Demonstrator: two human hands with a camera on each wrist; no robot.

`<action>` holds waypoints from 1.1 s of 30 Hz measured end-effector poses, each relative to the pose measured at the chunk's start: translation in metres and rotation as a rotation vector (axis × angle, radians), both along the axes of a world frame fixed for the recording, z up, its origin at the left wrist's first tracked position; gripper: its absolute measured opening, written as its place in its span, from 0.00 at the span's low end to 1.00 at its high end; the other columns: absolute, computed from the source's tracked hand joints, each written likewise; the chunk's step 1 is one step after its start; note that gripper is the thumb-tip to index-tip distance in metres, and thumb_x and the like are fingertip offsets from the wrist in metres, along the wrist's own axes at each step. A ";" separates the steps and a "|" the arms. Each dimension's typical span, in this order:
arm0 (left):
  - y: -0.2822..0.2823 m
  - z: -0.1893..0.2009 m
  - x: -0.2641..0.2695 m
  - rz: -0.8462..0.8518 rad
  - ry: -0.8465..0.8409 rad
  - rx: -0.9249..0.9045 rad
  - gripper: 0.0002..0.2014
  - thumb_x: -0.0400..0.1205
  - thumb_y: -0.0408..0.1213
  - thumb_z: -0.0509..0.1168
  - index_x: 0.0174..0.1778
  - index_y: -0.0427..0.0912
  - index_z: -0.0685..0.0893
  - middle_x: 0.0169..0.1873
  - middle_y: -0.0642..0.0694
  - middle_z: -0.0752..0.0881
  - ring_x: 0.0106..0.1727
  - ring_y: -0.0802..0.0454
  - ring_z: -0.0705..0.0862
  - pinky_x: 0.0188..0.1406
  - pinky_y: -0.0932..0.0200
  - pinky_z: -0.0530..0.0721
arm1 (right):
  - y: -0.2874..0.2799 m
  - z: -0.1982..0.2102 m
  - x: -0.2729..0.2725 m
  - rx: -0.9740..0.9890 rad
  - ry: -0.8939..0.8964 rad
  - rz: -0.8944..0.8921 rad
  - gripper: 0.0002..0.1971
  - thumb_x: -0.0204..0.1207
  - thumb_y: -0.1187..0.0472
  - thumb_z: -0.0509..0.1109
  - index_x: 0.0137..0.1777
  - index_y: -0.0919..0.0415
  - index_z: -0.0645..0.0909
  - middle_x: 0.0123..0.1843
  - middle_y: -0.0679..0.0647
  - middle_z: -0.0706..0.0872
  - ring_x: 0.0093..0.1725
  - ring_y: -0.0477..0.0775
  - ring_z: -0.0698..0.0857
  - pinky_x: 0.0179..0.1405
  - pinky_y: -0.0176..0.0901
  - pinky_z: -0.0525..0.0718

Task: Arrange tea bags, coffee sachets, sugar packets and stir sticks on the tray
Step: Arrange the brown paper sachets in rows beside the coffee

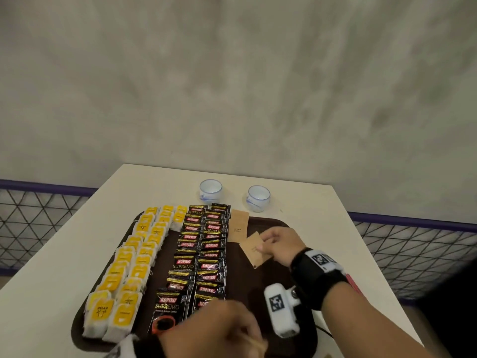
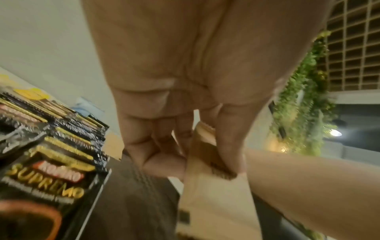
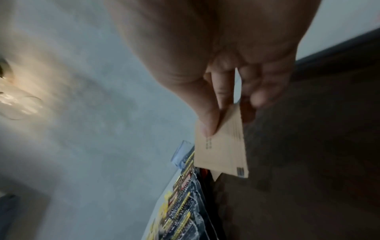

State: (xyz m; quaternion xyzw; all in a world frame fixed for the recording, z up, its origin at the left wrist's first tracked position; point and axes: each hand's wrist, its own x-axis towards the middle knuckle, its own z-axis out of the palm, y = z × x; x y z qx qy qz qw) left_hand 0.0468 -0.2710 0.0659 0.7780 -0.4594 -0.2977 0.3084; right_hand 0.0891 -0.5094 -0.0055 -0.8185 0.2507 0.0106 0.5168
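A brown paper sugar packet (image 1: 255,250) is pinched at its near edge between thumb and fingers of the right hand (image 1: 280,245) and is held tilted just above the bare right part of the dark brown tray (image 1: 268,277); in the right wrist view the thumb is pressed on the face of the packet (image 3: 221,152), which appears there as several thin packets stacked together. A second sugar packet (image 1: 238,229) is laid flat at the far end of the tray, just beside the coffee sachets (image 1: 204,257), which are set out in two overlapping black rows down the middle of the tray. The tea bags (image 1: 129,275), with yellow labels, are lined up in rows along the left side. More brown packets (image 2: 209,177) are gripped in the curled fingers of the left hand (image 1: 219,329), which is held low over the near edge of the tray. The tray is carried by a white counter (image 1: 309,202), on which two small white cups (image 1: 210,190) with blue rims are stood beyond the tray, well apart from each other
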 end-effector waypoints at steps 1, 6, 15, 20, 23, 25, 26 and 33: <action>-0.004 -0.001 0.007 0.029 0.061 -0.031 0.07 0.80 0.36 0.68 0.49 0.42 0.90 0.47 0.48 0.89 0.51 0.59 0.83 0.46 0.71 0.79 | 0.002 -0.002 0.008 -0.010 0.000 -0.049 0.10 0.67 0.69 0.79 0.38 0.55 0.83 0.39 0.54 0.90 0.43 0.53 0.89 0.48 0.47 0.86; -0.007 -0.007 0.045 0.319 0.048 -0.161 0.09 0.78 0.25 0.66 0.47 0.41 0.88 0.46 0.48 0.84 0.44 0.59 0.81 0.43 0.67 0.82 | 0.013 -0.011 0.033 0.027 0.032 -0.166 0.12 0.64 0.67 0.83 0.34 0.55 0.81 0.35 0.51 0.86 0.35 0.51 0.83 0.44 0.46 0.85; -0.023 -0.009 0.093 0.501 -0.066 -0.132 0.13 0.77 0.25 0.69 0.48 0.50 0.84 0.37 0.52 0.81 0.34 0.61 0.78 0.35 0.71 0.79 | 0.023 -0.018 0.052 0.002 0.087 -0.251 0.09 0.68 0.64 0.82 0.43 0.60 0.83 0.42 0.57 0.89 0.26 0.49 0.82 0.31 0.37 0.84; -0.028 -0.018 0.104 0.602 -0.017 -0.182 0.15 0.75 0.24 0.71 0.42 0.52 0.79 0.37 0.49 0.80 0.33 0.56 0.78 0.31 0.60 0.86 | 0.022 -0.021 0.059 -0.108 0.092 -0.253 0.12 0.65 0.63 0.82 0.36 0.55 0.79 0.44 0.56 0.89 0.36 0.55 0.87 0.39 0.43 0.88; -0.033 -0.019 0.109 0.622 -0.017 -0.200 0.14 0.75 0.24 0.71 0.42 0.50 0.80 0.37 0.48 0.79 0.34 0.56 0.78 0.26 0.68 0.82 | 0.021 -0.021 0.059 -0.132 0.081 -0.248 0.13 0.65 0.65 0.81 0.34 0.54 0.78 0.44 0.56 0.89 0.43 0.58 0.89 0.42 0.44 0.88; -0.036 -0.022 0.111 0.634 0.004 -0.213 0.14 0.74 0.23 0.71 0.42 0.49 0.80 0.38 0.47 0.80 0.35 0.55 0.78 0.25 0.68 0.83 | 0.018 -0.022 0.056 -0.131 0.078 -0.223 0.11 0.65 0.64 0.80 0.34 0.54 0.79 0.42 0.55 0.89 0.43 0.57 0.89 0.44 0.45 0.89; -0.037 -0.023 0.112 0.644 0.024 -0.224 0.14 0.74 0.22 0.71 0.42 0.49 0.81 0.38 0.46 0.80 0.36 0.54 0.79 0.26 0.66 0.84 | 0.017 -0.022 0.055 -0.131 0.067 -0.215 0.09 0.66 0.64 0.78 0.34 0.53 0.79 0.41 0.54 0.89 0.41 0.56 0.88 0.45 0.47 0.90; -0.049 -0.024 0.119 0.656 0.099 -0.232 0.14 0.74 0.21 0.70 0.43 0.46 0.81 0.40 0.41 0.81 0.35 0.52 0.81 0.27 0.62 0.87 | 0.019 0.015 0.031 0.324 -0.193 0.047 0.07 0.83 0.64 0.65 0.45 0.62 0.82 0.33 0.54 0.86 0.26 0.48 0.79 0.23 0.36 0.77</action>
